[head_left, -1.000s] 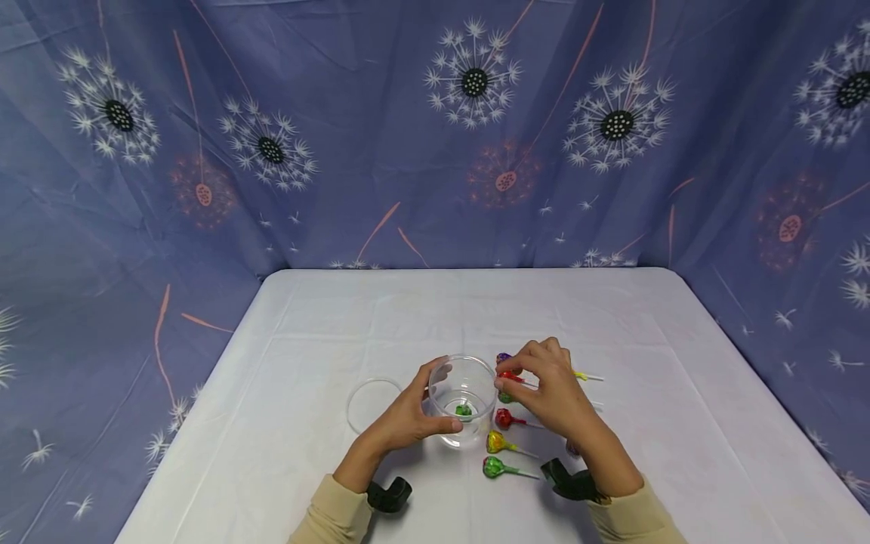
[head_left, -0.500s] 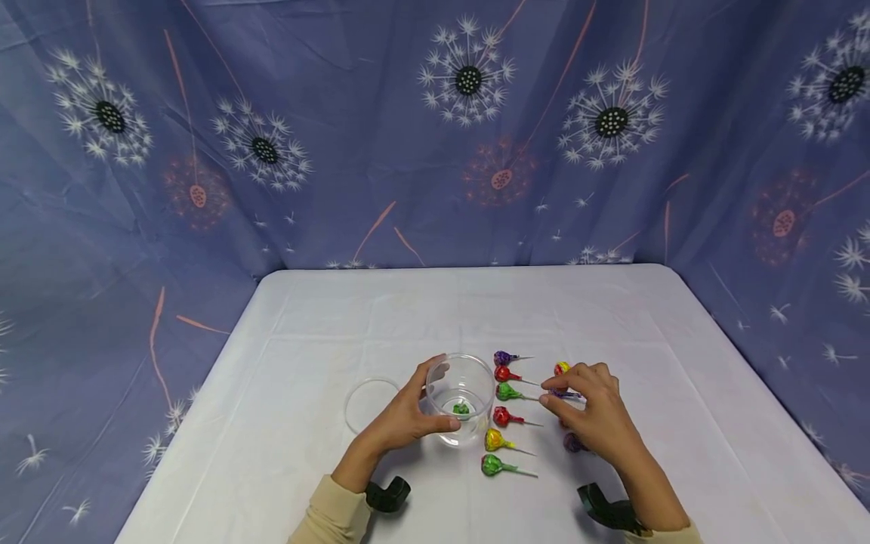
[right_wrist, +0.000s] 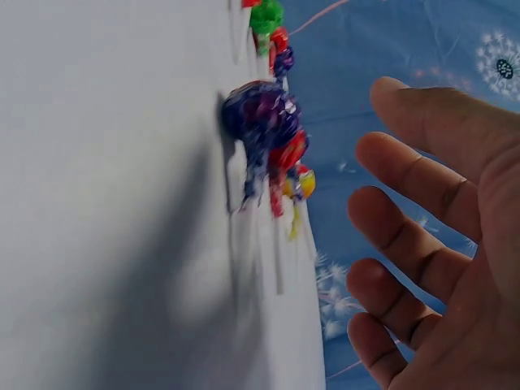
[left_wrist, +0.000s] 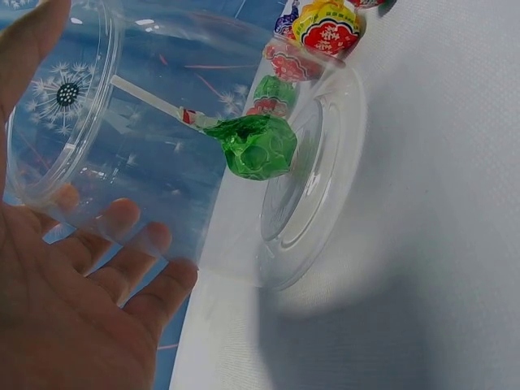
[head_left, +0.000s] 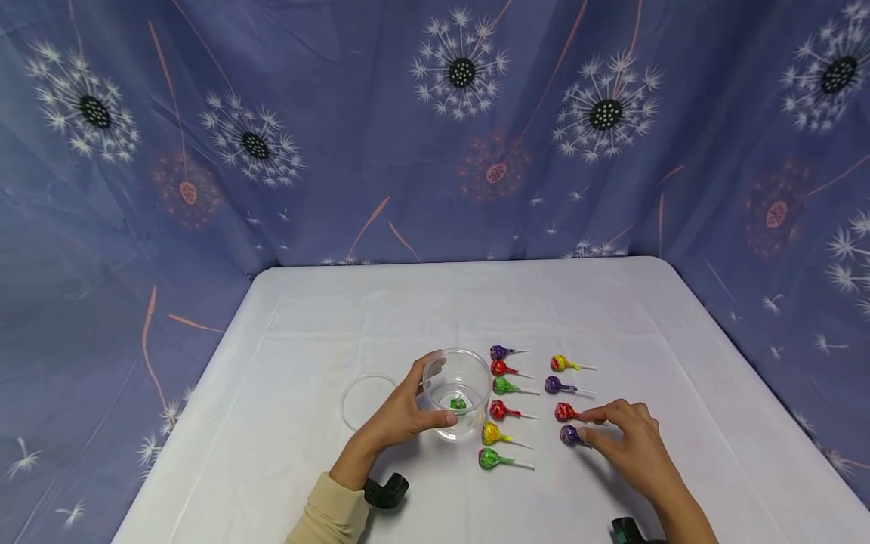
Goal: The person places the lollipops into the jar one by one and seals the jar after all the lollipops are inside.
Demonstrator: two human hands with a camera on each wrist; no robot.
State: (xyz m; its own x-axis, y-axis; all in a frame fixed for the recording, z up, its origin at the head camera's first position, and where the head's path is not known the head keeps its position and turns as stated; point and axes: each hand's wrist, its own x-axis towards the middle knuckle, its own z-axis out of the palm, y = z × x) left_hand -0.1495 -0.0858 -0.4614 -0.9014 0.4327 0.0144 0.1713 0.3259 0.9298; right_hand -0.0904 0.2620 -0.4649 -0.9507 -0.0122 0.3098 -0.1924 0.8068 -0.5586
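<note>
My left hand [head_left: 406, 414] is curled round a clear plastic jar [head_left: 457, 378]; a green lollipop [left_wrist: 258, 148] lies inside it, its white stick toward the mouth. My right hand [head_left: 632, 446] hovers at the right-hand column of lollipops, thumb and fingers apart and empty, over the sticks of a red lollipop [head_left: 566, 412] and a purple lollipop [head_left: 571, 435]. In the right wrist view the purple lollipop [right_wrist: 262, 114] lies on the cloth, apart from the fingers of the right hand [right_wrist: 439, 219]. Farther back in that column are another purple lollipop [head_left: 553, 384] and a yellow one [head_left: 559, 363].
A second column of lollipops runs beside the jar, including a yellow one [head_left: 492, 433] and a green one [head_left: 488, 458]. A clear round lid [head_left: 345, 400] lies left of the left hand. The white table [head_left: 326, 302] meets a blue dandelion-print curtain [head_left: 340, 136] behind.
My right hand has moved from beside the jar rightward and nearer to me, uncovering lollipops in both columns. The left hand keeps its hold on the jar. The head view has shifted slightly.
</note>
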